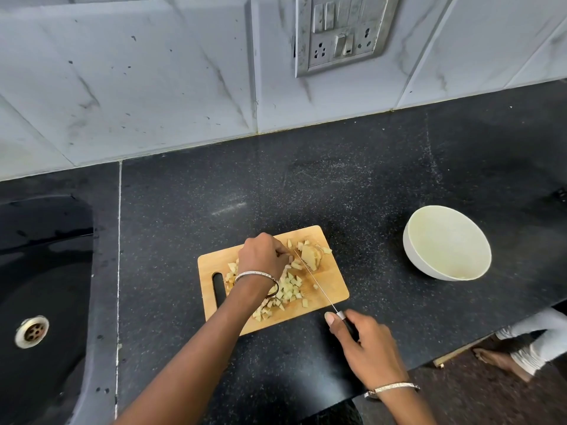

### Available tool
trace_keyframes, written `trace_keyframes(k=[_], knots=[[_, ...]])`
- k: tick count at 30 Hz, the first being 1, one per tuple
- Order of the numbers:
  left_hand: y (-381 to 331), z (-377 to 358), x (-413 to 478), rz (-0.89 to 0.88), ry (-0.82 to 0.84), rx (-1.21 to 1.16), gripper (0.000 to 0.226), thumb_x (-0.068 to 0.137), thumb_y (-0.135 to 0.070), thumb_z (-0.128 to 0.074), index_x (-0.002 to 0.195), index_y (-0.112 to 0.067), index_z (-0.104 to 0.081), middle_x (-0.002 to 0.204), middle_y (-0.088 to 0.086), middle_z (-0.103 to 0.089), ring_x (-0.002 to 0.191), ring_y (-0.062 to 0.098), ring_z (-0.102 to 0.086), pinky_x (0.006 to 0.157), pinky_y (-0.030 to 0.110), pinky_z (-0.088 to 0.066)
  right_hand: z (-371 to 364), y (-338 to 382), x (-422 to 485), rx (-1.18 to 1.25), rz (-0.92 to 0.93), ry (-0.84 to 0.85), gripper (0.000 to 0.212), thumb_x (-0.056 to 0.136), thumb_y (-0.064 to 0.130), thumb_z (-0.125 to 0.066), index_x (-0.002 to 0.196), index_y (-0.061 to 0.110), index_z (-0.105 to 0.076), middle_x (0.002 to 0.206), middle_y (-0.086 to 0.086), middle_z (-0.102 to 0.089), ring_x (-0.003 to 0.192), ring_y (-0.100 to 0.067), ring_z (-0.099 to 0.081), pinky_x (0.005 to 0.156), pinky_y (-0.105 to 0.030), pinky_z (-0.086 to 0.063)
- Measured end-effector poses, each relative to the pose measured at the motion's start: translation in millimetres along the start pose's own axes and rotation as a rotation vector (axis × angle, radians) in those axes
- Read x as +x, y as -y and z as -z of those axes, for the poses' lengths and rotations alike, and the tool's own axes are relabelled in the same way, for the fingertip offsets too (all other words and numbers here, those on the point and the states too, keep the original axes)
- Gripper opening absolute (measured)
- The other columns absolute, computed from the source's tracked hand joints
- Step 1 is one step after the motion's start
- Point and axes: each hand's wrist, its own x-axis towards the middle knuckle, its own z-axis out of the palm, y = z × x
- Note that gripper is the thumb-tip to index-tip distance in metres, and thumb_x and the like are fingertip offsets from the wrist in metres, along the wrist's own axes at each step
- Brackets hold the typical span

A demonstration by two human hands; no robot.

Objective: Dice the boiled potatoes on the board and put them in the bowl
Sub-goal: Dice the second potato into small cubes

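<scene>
R hand (365, 342) sits off the board's 5 o'clock corner, wrapped round the black handle of the knife (316, 283), one fingertip stretched fwd to where the blade starts. The blade runs up toward 11 o'clock across the cutting board (333, 282), its tip beside the uncut potato chunk (310, 256). L hand (264, 256) is arched over the board's 12 o'clock edge w/ fingers curled down next to the blade. Its tips are among small pieces there, but can't tell if it pinches one or just steadies them.

Progress, my read: dicing is mostly done. The diced potato (288, 289) lies heaped from board centre to 7 o'clock, some of it hidden under the L wrist. Only the chunk at 1 o'clock is left to cut, and it looks part-sliced already. The transfer hasn't begun: the white bowl (412, 262) at the board's 3 o'clock, well apart on the black bench (337, 185), has nothing in it. So left to do: finish the chunk, then move everything over.

Count: 1 board, 1 knife, 1 bowl, 1 uncut chunk. Dice are too many and too heaped to count, dozens at a guess. 2 hands, 1 bangle per wrist. Also 1 sink (46, 271) at 9 o'clock and 1 switch panel (343, 32) on the wall at 12.
</scene>
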Motion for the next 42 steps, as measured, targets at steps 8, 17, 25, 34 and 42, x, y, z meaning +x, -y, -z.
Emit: trace_keyframes(k=[8, 17, 25, 34, 42], knots=[[4.1, -4.7, -3.4, -0.085, -0.027, 0.080, 0.021, 0.079, -0.023, -0.078, 0.099, -0.026, -0.076, 0.085, -0.004, -0.068, 0.074, 0.013, -0.061, 0.067, 0.027, -0.052, -4.4, 7.8, -0.9, 0.028, -0.028, -0.005, 0.063, 0.087, 0.072, -0.022, 0.080, 0.024, -0.061, 0.057, 0.003, -0.058, 0.056, -0.012, -0.057, 0.062, -0.036, -0.048], [1.3, -6.8, -1.3, -0.077, -0.047, 0.137, 0.028, 0.072, -0.035, -0.082, 0.096, -0.024, -0.074, 0.094, -0.002, -0.064, 0.079, 0.015, -0.058, 0.063, 0.026, -0.044, -8.7, 13.3, -5.9, 0.026, -0.039, 0.017, 0.062, 0.087, 0.072, -0.018, 0.084, 0.026, -0.060, 0.069, 0.006, -0.064, 0.060, -0.008, -0.059, 0.061, -0.033, -0.048], [2.5, -12.9, -2.7, -0.049, -0.026, 0.090, 0.015, 0.070, -0.033, -0.083, 0.079, -0.027, -0.073, 0.087, -0.005, -0.068, 0.076, 0.016, -0.064, 0.068, 0.034, -0.057, -13.7, 12.3, -6.9, -0.038, -0.045, -0.023, 0.067, 0.087, 0.075, -0.010, 0.085, 0.026, -0.057, 0.067, 0.004, -0.063, 0.064, -0.012, -0.062, 0.062, -0.035, -0.049], [3.3, -7.1, -4.4, -0.124, -0.030, 0.128, 0.024, 0.072, -0.033, -0.083, 0.093, -0.028, -0.072, 0.088, -0.008, -0.056, 0.076, 0.012, -0.055, 0.061, 0.025, -0.040, -10.3, 18.3, -6.8, -0.061, -0.027, -0.011, 0.051, 0.092, 0.067, -0.019, 0.078, 0.027, -0.046, 0.064, 0.005, -0.057, 0.066, -0.018, -0.061, 0.064, -0.041, -0.050], [2.8, -11.8, -5.7, -0.112, -0.059, 0.113, 0.016, 0.074, -0.033, -0.081, 0.088, -0.030, -0.074, 0.086, -0.010, -0.055, 0.075, 0.012, -0.056, 0.060, 0.024, -0.044, -17.1, 24.9, -4.9, -0.088, -0.063, 0.036, 0.043, 0.097, 0.060, -0.022, 0.072, 0.028, -0.036, 0.066, 0.006, -0.053, 0.071, -0.023, -0.060, 0.063, -0.042, -0.048]])
